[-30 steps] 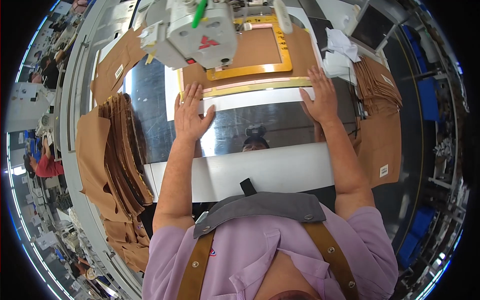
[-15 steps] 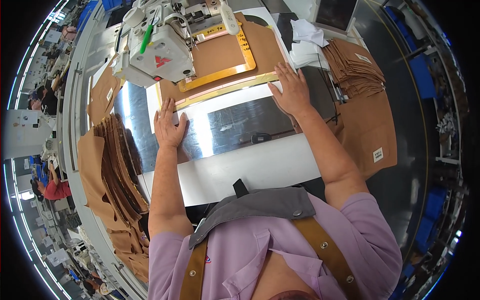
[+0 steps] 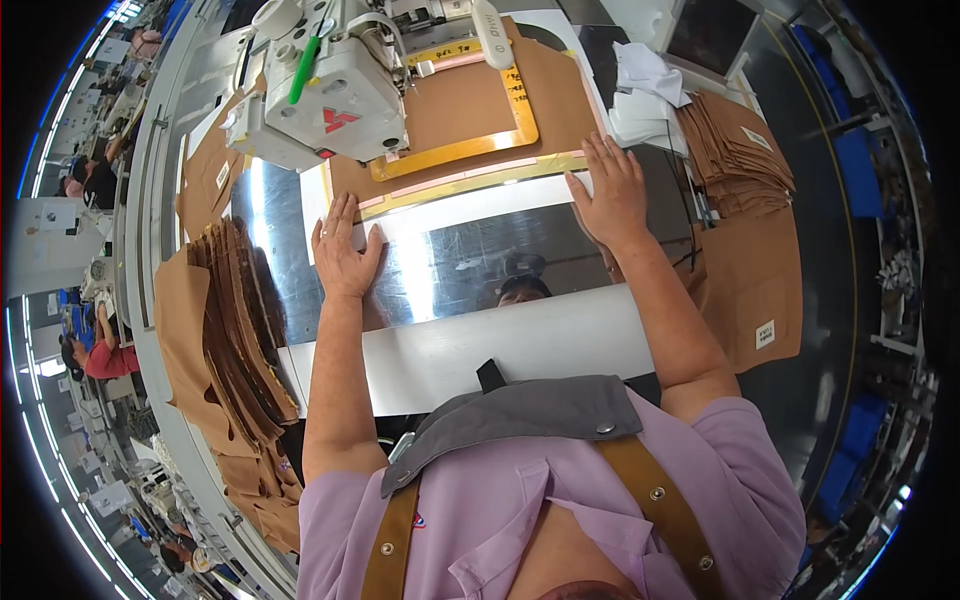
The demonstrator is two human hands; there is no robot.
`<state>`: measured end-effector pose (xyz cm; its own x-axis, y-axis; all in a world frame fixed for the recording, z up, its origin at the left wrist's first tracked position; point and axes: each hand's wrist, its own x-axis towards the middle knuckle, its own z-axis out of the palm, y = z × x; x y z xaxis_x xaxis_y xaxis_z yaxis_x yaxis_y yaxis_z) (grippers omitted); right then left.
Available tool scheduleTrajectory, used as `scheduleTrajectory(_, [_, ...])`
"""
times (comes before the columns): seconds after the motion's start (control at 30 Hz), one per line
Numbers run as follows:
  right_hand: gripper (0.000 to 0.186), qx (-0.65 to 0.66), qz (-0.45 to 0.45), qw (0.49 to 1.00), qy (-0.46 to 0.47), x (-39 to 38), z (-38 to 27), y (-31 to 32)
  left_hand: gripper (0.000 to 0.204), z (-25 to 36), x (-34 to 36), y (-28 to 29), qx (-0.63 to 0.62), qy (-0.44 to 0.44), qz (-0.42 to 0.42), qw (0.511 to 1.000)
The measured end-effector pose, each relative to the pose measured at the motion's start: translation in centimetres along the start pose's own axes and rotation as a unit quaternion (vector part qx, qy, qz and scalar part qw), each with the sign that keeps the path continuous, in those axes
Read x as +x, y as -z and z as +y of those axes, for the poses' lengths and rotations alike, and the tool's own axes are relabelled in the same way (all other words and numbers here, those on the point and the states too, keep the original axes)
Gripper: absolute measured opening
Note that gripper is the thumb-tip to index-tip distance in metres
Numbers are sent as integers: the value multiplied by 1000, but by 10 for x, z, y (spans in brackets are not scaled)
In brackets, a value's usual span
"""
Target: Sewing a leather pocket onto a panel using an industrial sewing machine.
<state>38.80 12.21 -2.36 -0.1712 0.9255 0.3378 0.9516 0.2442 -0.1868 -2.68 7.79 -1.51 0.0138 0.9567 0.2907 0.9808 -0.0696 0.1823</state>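
A brown fabric panel (image 3: pixel 465 115) lies on a flat white template (image 3: pixel 480 198) edged with yellow tape, under a sewing machine head (image 3: pixel 345 95). A yellow metal clamp frame (image 3: pixel 460 150) rests on the fabric. At the template's near left corner my left hand (image 3: pixel 347 252) lies palm down, fingers stretched forward. My right hand (image 3: pixel 612 197) is spread flat at the near right corner, fingertips by the fabric edge. Neither hand grips anything. What lies under the palms is hidden.
The shiny metal table (image 3: pixel 450 260) reflects light in front of me. Stacked brown pieces (image 3: pixel 235 330) hang at the left; another brown stack (image 3: pixel 740 150) sits at the right beside white cloths (image 3: pixel 645 100). A larger brown piece (image 3: pixel 755 285) drapes at the right edge.
The whole scene has shifted slightly to the right in the picture. Both hands keep their places at the template's near corners, still flat.
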Motion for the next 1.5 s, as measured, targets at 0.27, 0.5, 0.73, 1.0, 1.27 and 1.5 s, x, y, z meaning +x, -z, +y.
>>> scheduleTrajectory(0.27, [57, -16, -6, 1000, 6, 1, 2, -1, 62, 1, -2, 0, -16, 14, -5, 1000])
scheduleTrajectory(0.5, [57, -22, -1, 1000, 7, 1, 3, -7, 59, -3, -1, -1, -19, 11, 9, 1000])
scheduleTrajectory(0.73, [55, 3, 33, 999, 7, 1, 2, -3, 59, 2, 3, 0, -23, -2, 48, 999])
scheduleTrajectory(1.0, [49, 74, 73, 995, 1, 2, -1, 5, 59, -9, -2, -8, 33, 8, 26, 999])
scheduleTrajectory(1.27, [26, 76, 269, 960, -30, 20, 48, 62, 57, -8, -8, -5, 47, 32, 39, 998])
scheduleTrajectory(1.5, [29, -66, 160, 973, -153, 24, 162, 111, 54, -7, -7, -5, 40, 17, 45, 998])
